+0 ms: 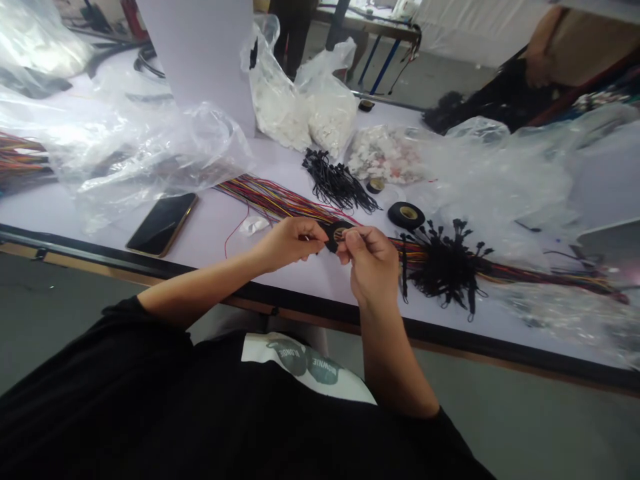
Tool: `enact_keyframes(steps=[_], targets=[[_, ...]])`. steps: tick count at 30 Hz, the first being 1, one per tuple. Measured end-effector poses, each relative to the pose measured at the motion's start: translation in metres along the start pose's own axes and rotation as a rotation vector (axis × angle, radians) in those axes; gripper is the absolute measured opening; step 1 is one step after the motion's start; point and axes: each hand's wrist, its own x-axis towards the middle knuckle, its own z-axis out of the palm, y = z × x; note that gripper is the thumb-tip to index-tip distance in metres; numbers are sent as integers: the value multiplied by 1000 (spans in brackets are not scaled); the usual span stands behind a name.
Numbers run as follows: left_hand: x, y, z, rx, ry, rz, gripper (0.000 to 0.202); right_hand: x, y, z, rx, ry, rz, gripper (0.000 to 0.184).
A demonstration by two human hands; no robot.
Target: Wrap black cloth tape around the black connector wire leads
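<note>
A small roll of black tape [332, 239] is held upright by my right hand [373, 263], thumb and fingers closed on its right side. At the roll's left edge, my left hand [293, 243] has thumb and forefinger pinched together; what lies between those fingertips is too small to make out. Behind both hands runs a long bundle of coloured wires [280, 200], mostly red, yellow and dark. To the right, a cluster of black cables with small connectors [445, 263] lies over the bundle. A larger roll of black tape [406, 215] rests flat beyond my right hand.
A phone [163, 225] and crumpled clear plastic [150, 160] lie at left. Behind stand bags of white parts [330, 120], a pile of black cables [340, 180] and another small tape roll [375, 185]. Plastic sheeting [515, 173] covers the right. A person's hand [539, 69] shows at upper right.
</note>
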Motion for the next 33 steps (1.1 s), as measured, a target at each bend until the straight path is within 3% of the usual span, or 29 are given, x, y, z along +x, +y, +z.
enact_keyframes(steps=[4,7,9,11,14,17,20,23,28,33], targets=[[-5,-7,-4,-194,-151,-151,2,5,-4,-5,51,-140,35,32],[-5,-8,-6,-290,-243,-225,9,12,-5,-15,41,-281,55,36],[-3,-8,-7,-328,-196,-225,11,18,-3,-24,19,-353,67,40],[-1,-9,-7,-349,-93,-207,12,23,3,-35,-84,-346,42,42],[2,-13,-7,-366,50,-179,15,28,19,-50,-496,-267,-75,34],[4,-18,-7,-372,131,-155,15,29,37,-56,-933,-376,-190,42],[5,-21,-3,-316,186,-123,15,27,49,-54,-1123,-437,-227,41],[3,-23,2,-189,224,-19,11,21,46,-51,-968,-397,-192,32],[1,-25,12,76,314,276,7,0,19,-45,-500,-444,-99,42],[-3,-28,19,230,323,375,11,-15,3,-39,-487,-390,-70,42]])
